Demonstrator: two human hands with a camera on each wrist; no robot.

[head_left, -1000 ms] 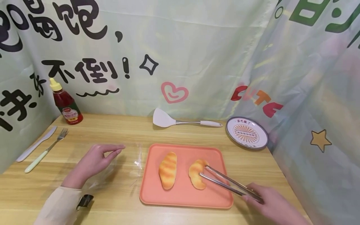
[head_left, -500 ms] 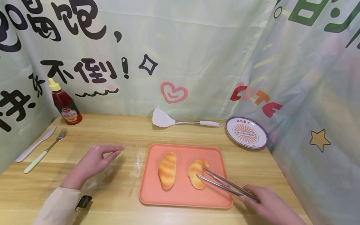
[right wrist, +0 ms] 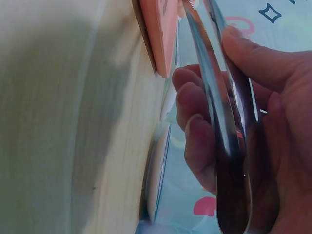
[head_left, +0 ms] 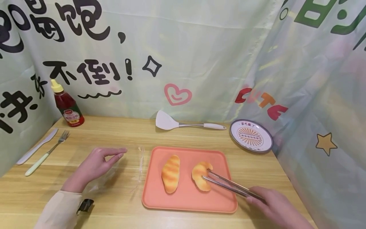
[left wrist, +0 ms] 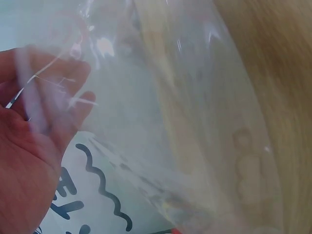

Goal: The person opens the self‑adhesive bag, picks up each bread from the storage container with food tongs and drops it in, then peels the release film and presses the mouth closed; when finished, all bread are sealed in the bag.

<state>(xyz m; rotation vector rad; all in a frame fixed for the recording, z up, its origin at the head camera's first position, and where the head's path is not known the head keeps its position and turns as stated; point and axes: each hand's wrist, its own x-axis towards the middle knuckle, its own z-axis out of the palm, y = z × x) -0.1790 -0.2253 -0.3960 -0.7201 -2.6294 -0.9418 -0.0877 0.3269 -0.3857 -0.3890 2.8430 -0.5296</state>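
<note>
Tongs [head_left: 228, 186] — one steel pair — sit gripped in the right hand [head_left: 274, 206], fingers and thumb curled round the arms, tips closed on the right-hand bread roll [head_left: 201, 176]. Two rolls lie on one orange tray [head_left: 186, 200] on the desk [head_left: 114, 133]; the other roll [head_left: 170, 173] lies just left, untouched. The left hand [head_left: 95, 165] holds one clear plastic bag [head_left: 125, 168] beside the tray, fingers lightly bent on the film. Farther off: one ketchup bottle [head_left: 67, 109], one knife [head_left: 36, 146], one fork [head_left: 47, 152], one spatula [head_left: 188, 124], one plate [head_left: 251, 135].
</note>
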